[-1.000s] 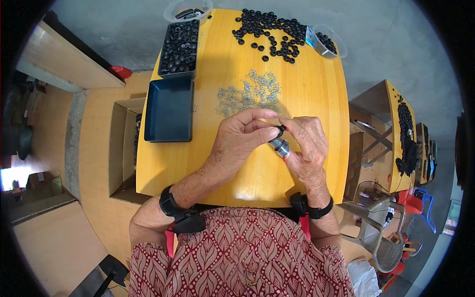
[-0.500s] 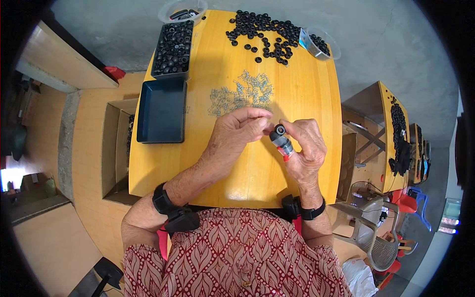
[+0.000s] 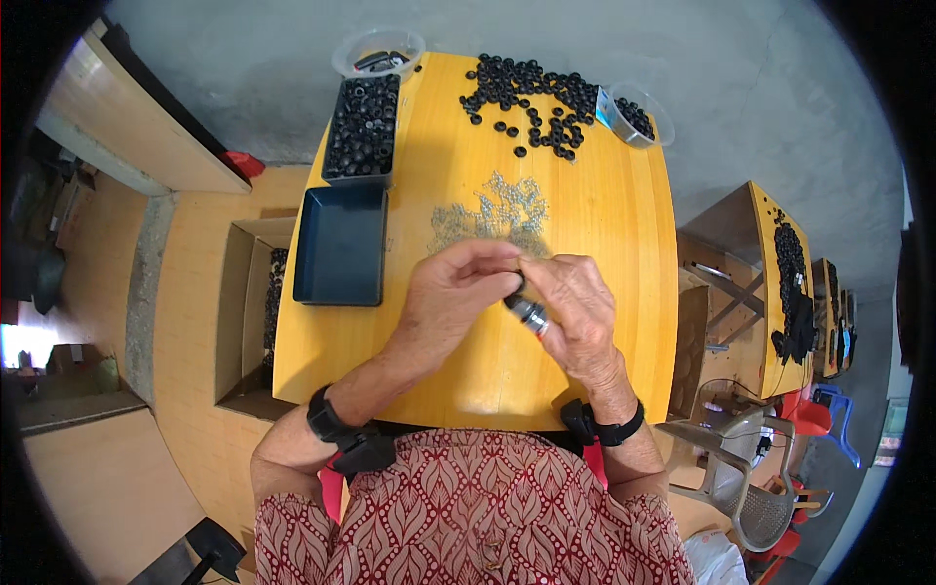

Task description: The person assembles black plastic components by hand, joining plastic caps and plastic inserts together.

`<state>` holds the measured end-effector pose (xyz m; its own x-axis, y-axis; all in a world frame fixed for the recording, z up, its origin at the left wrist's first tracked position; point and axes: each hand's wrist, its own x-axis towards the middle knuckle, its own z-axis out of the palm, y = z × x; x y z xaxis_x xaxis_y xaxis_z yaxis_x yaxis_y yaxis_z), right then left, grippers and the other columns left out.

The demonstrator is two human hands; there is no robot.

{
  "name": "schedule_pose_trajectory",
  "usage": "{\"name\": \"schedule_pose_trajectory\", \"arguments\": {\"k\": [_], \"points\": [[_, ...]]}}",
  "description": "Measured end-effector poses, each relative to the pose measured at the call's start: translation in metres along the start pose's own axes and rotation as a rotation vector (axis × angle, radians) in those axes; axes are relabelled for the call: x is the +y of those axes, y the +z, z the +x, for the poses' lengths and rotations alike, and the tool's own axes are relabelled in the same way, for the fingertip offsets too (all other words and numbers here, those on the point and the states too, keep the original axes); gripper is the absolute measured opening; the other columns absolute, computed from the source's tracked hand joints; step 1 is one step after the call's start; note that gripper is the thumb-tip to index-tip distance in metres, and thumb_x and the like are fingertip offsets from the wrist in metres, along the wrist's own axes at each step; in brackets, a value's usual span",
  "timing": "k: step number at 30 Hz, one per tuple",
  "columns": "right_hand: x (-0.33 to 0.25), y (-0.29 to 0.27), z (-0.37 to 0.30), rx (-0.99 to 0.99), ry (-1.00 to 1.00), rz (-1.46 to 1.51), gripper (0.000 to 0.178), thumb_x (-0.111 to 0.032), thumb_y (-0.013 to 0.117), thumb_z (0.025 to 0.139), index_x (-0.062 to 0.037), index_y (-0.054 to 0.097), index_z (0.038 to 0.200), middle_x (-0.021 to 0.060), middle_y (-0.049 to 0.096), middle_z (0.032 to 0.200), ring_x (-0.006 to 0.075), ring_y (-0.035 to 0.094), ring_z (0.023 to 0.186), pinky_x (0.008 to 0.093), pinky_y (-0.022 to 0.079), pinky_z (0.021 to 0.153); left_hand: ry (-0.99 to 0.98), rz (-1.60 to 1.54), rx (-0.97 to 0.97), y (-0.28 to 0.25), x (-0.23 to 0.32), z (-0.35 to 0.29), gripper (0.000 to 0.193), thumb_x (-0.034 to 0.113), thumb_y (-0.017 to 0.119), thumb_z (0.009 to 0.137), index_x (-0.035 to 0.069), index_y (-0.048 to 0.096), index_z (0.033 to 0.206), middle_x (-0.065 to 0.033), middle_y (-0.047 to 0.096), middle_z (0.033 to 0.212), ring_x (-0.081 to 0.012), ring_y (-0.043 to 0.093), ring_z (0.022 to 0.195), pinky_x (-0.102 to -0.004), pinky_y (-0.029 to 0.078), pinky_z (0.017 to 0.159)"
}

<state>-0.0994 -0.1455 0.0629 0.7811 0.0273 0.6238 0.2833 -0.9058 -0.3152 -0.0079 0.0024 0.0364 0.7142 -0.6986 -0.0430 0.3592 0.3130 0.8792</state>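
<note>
My left hand (image 3: 444,302) and my right hand (image 3: 580,317) meet over the middle of the table. The right holds a short cylindrical piece (image 3: 529,314), black and clear with a red end, tilted between thumb and fingers. At its upper end, partly hidden by my left thumb, is a small black round part (image 3: 517,281). My left thumb and index finger are closed at that part; whether they grip it or something smaller cannot be seen. Just beyond the hands lie many small silvery metal pieces (image 3: 507,207), loosely spread.
Many black rings (image 3: 526,78) cover the table's far side, beside a clear tub (image 3: 639,122). On the left stand a dark bin of black round parts (image 3: 361,127), a dark blue tray (image 3: 339,244) and another clear tub (image 3: 378,51). A cardboard box (image 3: 234,312) sits left of the table.
My hands have come together, the right moving left and tilting the cylindrical piece. Its black top, open to view before, is now partly behind my left thumb. The whole view has shifted slightly.
</note>
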Motion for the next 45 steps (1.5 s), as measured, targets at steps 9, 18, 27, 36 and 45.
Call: {"name": "schedule_pose_trajectory", "arguments": {"k": [9, 18, 27, 36, 45], "points": [[0.022, 0.006, -0.010, -0.097, -0.044, -0.057, 0.043, -0.002, 0.070, 0.068, 0.0010, 0.063, 0.110, 0.0127, 0.064, 0.098, 0.0309, 0.060, 0.090, 0.0403, 0.050, 0.080, 0.420, 0.188, 0.735, -0.137, 0.078, -0.033, 0.023, 0.009, 0.066, 0.090, 0.003, 0.065, 0.112, -0.0046, 0.066, 0.103, -0.0158, 0.064, 0.096, -0.0251, 0.051, 0.084], [0.057, -0.013, 0.021, -0.185, -0.004, -0.129, 0.040, 0.005, 0.066, 0.063, -0.0017, 0.065, 0.102, 0.0105, 0.062, 0.088, 0.0288, 0.058, 0.081, 0.0383, 0.050, 0.074, 0.201, 0.494, 0.985, -0.249, 0.053, -0.077, 0.026, 0.011, 0.069, 0.089, 0.002, 0.064, 0.113, -0.0065, 0.066, 0.110, -0.0151, 0.063, 0.101, -0.0298, 0.050, 0.093], [0.169, 0.023, 0.098, -0.176, 0.153, -0.139, 0.027, -0.005, 0.065, 0.077, -0.0006, 0.068, 0.104, 0.0152, 0.067, 0.091, 0.0323, 0.060, 0.088, 0.0396, 0.049, 0.079, 0.061, 0.030, 0.389, -0.099, 0.078, -0.053, 0.018, 0.008, 0.061, 0.093, 0.001, 0.066, 0.108, -0.0110, 0.070, 0.100, -0.0192, 0.067, 0.095, -0.0314, 0.052, 0.089], [0.229, 0.081, 0.156, -0.407, 0.343, -0.338, 0.023, -0.019, 0.070, 0.080, -0.0095, 0.073, 0.101, 0.0140, 0.068, 0.094, 0.0311, 0.060, 0.101, 0.0415, 0.050, 0.088, -0.176, 0.016, 0.104, -0.065, 0.047, -0.026, 0.020, 0.004, 0.062, 0.091, 0.000, 0.065, 0.110, -0.0099, 0.069, 0.103, -0.0174, 0.065, 0.098, -0.0296, 0.049, 0.091], [0.124, 0.036, 0.122, -0.115, -0.027, 0.034, 0.018, -0.012, 0.072, 0.068, -0.0039, 0.066, 0.084, 0.0099, 0.064, 0.085, 0.0294, 0.059, 0.084, 0.0406, 0.048, 0.075, -0.292, 0.001, 0.051, -0.050, 0.024, -0.003, 0.024, 0.013, 0.059, 0.096, -0.001, 0.063, 0.115, -0.0080, 0.068, 0.107, -0.0148, 0.062, 0.103, -0.0278, 0.046, 0.095]]}}
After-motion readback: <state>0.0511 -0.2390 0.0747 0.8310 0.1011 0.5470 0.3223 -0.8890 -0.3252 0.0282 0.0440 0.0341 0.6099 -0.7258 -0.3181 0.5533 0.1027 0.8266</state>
